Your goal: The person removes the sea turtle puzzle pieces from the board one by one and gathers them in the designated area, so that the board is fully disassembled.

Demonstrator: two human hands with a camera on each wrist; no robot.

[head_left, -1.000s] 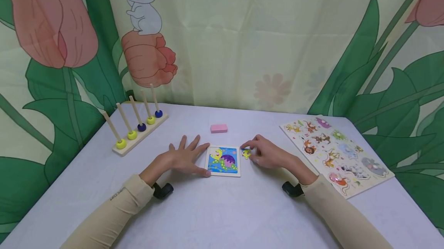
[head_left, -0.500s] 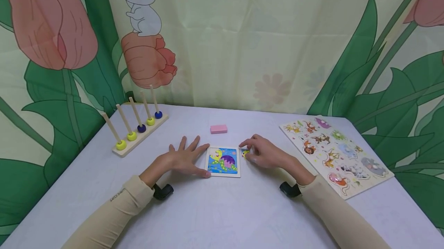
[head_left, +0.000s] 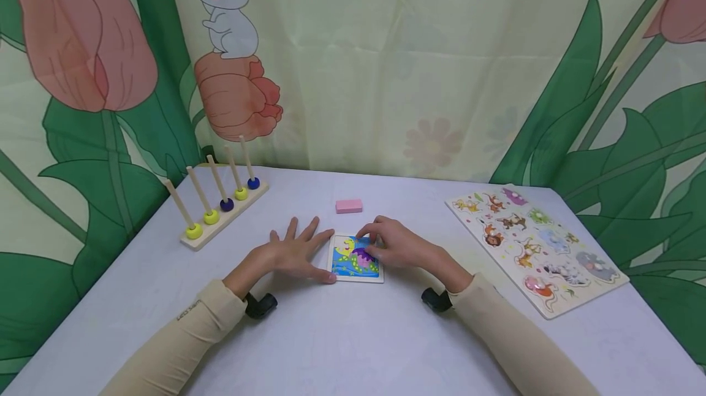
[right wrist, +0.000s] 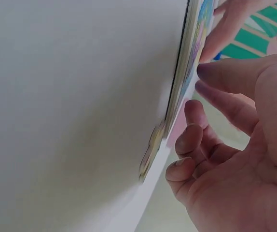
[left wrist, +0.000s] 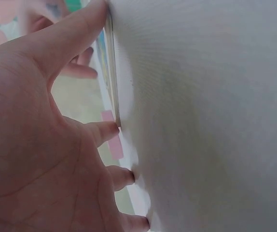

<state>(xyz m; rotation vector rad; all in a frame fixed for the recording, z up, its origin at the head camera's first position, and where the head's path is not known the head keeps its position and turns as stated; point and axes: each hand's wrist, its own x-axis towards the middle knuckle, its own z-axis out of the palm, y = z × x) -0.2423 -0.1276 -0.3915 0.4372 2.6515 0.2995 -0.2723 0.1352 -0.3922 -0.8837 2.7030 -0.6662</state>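
Puzzle board (head_left: 350, 266) lies on the bench (head_left: 342, 341) under the right grip (head_left: 401, 245); whether its bent thumb and forefinger pinch a piece, I cannot tell. Left grip (head_left: 295, 255) lies spread against the left edge, probably steadying it. Pink block (head_left: 349, 206) sits beyond, far.

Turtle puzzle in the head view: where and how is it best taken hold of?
Probably the lower right corner, pinched from the right: the thin puzzle lies flat, that corner is uncovered, the left hand touches its left side, and the right hand covers its upper right.
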